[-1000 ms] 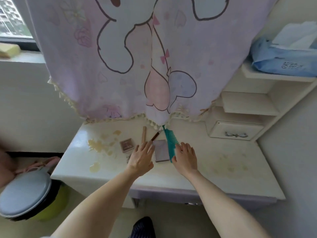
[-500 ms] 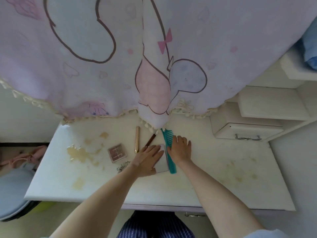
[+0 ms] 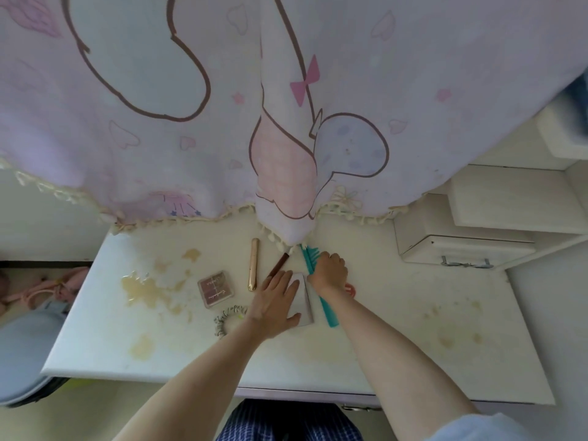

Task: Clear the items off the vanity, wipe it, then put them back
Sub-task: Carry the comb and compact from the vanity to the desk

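I have my left hand [image 3: 275, 302] spread flat on the grey compact [image 3: 302, 305], not yet closed on it, while my right hand [image 3: 329, 270] curls over the teal comb [image 3: 318, 288], apparently gripping it; both items lie mid-counter [image 3: 397, 354], gathered first so the stains can be wiped.

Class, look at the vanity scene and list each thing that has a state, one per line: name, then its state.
Vanity top: stained, not yet wiped
Teal comb: lying flat, right hand closing on it
Flat grey case: shut, left hand resting on it
Gold tube: capped, lying flat
Blush palette: lying flat, lid clear or open, cannot tell
Scrunchie: lying loose
Small drawer: shut
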{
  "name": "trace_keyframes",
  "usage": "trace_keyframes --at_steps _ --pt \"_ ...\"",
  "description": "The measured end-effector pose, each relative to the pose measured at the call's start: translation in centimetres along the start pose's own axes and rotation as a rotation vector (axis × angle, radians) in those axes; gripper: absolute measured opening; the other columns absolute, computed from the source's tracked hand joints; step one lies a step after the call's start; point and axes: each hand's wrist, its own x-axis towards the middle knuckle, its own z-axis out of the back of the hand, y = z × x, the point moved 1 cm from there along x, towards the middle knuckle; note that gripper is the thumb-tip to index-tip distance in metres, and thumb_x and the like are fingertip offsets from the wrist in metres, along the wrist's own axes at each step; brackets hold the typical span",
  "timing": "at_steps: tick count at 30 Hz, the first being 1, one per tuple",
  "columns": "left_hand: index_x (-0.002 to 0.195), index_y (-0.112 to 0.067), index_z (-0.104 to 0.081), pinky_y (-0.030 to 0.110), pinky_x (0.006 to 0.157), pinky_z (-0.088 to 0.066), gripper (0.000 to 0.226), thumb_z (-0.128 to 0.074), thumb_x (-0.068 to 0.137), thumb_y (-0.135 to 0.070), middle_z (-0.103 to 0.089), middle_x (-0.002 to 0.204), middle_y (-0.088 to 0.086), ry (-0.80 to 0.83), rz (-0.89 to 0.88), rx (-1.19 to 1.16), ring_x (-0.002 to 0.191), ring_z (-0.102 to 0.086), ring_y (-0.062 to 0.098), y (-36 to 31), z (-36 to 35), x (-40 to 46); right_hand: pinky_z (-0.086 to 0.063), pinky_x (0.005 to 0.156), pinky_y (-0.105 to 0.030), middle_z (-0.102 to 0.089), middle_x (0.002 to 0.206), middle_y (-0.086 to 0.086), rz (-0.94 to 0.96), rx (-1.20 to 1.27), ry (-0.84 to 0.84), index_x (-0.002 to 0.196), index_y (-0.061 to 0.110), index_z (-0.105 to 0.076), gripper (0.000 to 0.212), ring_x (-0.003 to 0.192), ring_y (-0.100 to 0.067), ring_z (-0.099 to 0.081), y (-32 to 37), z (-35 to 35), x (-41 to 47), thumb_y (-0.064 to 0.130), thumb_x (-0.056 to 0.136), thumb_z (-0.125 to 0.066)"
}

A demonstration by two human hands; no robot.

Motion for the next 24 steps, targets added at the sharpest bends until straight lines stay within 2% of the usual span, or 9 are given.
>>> trace_keyframes --at_steps 2,4,7,10,14,17,21,24 --pt "0.127 -0.007 -0.052 0.040 0.102 -0.040 0.074 -0.064 0.070 -0.053 -0.050 0.134 0.017 0.010 0.036 -0.043 0.124 -0.047 0.031 -0.4 0.0 0.0 -0.040 0.088 -0.033 -0.047 0.124 -0.016 0.020 0.079 0.001 0.116 0.004 -0.048 0.031 0.115 -0.030 -0.043 0.1 -0.3 -0.2 0.012 0.087 -0.057" --pt "0.141 -0.008 -0.030 0.041 0.112 -0.024 0.075 -0.052 0.083 -0.050 -0.027 0.149 0.017 0.062 0.062 -0.039 0.138 -0.024 0.031 -1.1 0.0 0.1 -0.041 0.085 -0.035 -0.049 0.121 -0.018 0.048 0.117 0.001 0.111 0.003 -0.049 0.024 0.113 -0.031 -0.045 0.2 -0.4 -0.6 0.010 0.088 -0.053" --pt "0.145 -0.008 -0.015 0.041 0.114 -0.015 0.077 -0.043 0.088 -0.051 -0.012 0.153 0.017 0.083 0.133 0.015 0.141 -0.010 0.031 -2.2 0.0 0.1 -0.043 0.086 -0.036 -0.053 0.120 -0.018 0.054 0.148 -0.026 0.111 0.002 -0.048 0.024 0.112 -0.031 -0.048 0.0 -0.2 -1.0 0.012 0.089 -0.054" --pt "0.144 -0.004 -0.015 0.042 0.113 -0.019 0.077 -0.042 0.089 -0.052 -0.012 0.153 0.020 0.061 0.229 0.020 0.140 -0.012 0.034 -3.4 0.2 -0.1 -0.042 0.088 -0.037 -0.051 0.123 -0.019 0.048 0.184 -0.033 0.113 0.001 -0.046 0.025 0.114 -0.032 -0.046 -0.3 0.0 -1.3 0.011 0.092 -0.052" --pt "0.141 -0.008 -0.021 0.042 0.104 -0.031 0.071 -0.041 0.090 -0.053 -0.016 0.150 0.024 0.053 0.454 -0.017 0.134 -0.022 0.039 -5.6 0.5 0.2 -0.039 0.091 -0.036 -0.046 0.127 -0.020 0.025 0.184 -0.025 0.119 0.000 -0.045 0.028 0.118 -0.032 -0.041 -0.7 0.2 -1.9 0.013 0.094 -0.048" --pt "0.141 -0.011 -0.021 0.044 0.105 -0.029 0.070 -0.042 0.090 -0.053 -0.009 0.151 0.026 0.083 0.575 -0.084 0.135 -0.018 0.043 -6.8 0.5 1.1 -0.037 0.095 -0.035 -0.048 0.128 -0.021 0.008 0.200 -0.031 0.119 -0.002 -0.046 0.029 0.120 -0.033 -0.043 -0.9 0.4 -2.2 0.014 0.094 -0.046" --pt "0.139 -0.008 -0.018 0.039 0.102 -0.034 0.077 -0.058 0.084 -0.045 -0.007 0.150 0.026 0.061 0.759 -0.226 0.132 -0.023 0.042 -6.9 0.2 1.8 -0.041 0.088 -0.036 -0.054 0.123 -0.018 0.003 0.234 -0.043 0.115 -0.002 -0.048 0.024 0.115 -0.032 -0.049 -1.6 0.9 -2.3 0.006 0.092 -0.049" --pt "0.141 -0.007 -0.011 0.035 0.101 -0.036 0.089 -0.068 0.079 -0.036 -0.009 0.148 0.028 0.037 0.816 -0.324 0.130 -0.027 0.037 -6.8 0.6 2.2 -0.045 0.079 -0.038 -0.056 0.118 -0.018 -0.026 0.265 -0.054 0.115 0.001 -0.043 0.027 0.109 -0.033 -0.055 -1.8 1.6 -2.4 0.000 0.089 -0.050"
